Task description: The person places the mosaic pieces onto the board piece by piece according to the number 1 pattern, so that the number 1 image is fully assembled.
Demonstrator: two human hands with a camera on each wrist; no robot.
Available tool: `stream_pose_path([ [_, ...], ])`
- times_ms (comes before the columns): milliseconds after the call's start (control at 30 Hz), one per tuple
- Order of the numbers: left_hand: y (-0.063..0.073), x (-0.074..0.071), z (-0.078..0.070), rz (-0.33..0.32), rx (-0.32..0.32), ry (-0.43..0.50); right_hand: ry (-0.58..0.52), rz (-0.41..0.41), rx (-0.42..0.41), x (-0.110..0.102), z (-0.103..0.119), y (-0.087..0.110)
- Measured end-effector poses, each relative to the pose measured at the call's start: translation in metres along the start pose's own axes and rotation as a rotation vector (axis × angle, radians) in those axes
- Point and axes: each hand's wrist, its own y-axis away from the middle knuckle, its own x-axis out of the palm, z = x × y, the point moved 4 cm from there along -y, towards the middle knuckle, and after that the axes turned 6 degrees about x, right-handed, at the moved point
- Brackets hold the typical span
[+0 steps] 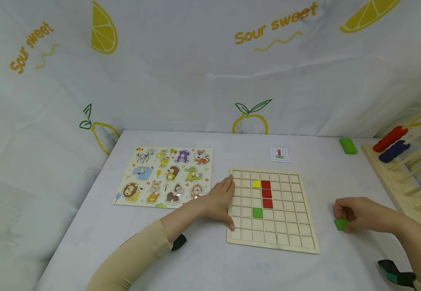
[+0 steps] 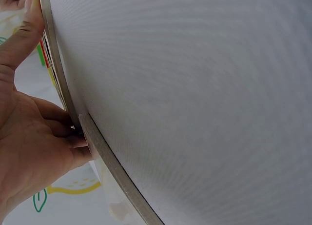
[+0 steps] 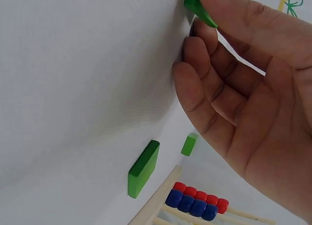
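Note:
A wooden grid board (image 1: pixel 272 238) lies flat on the table, holding three red squares (image 1: pixel 266 193) in a column, a yellow quarter-round piece (image 1: pixel 256 184) and a green square (image 1: pixel 257 213). My left hand (image 1: pixel 219 200) rests along the board's left edge, thumb and fingers spread; the left wrist view shows the thumb (image 2: pixel 29 32) against that edge. Right of the board, my right hand (image 1: pixel 363 214) pinches a green tile (image 1: pixel 340 224) by its thumb and fingertips, low over the table. In the right wrist view this tile (image 3: pixel 197 8) is partly cut off at the top.
An animal puzzle board (image 1: pixel 163 178) lies left of the grid board. Behind it is a small pattern card (image 1: pixel 279 154). A green block (image 1: pixel 348 146) sits at the back right, beside a wooden bead rack (image 1: pixel 399 186). Another green tile (image 3: pixel 144 169) lies near my right hand.

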Motion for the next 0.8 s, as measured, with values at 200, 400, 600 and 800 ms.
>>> stream_pose_path([
  [200,0.0,-0.001,0.0,-0.002,0.001,0.004,-0.004,-0.01,-0.02,-0.005,0.005,0.0],
  [400,-0.001,0.001,0.001,-0.002,0.0,0.013,-0.015,-0.017,-0.044,-0.007,0.01,-0.002],
  [600,0.0,0.001,0.0,-0.007,-0.002,-0.01,-0.06,-0.061,-0.152,-0.011,0.022,-0.002],
  [800,0.0,0.001,0.0,-0.008,0.002,0.001,-0.059,-0.111,-0.115,-0.012,0.037,-0.008],
])
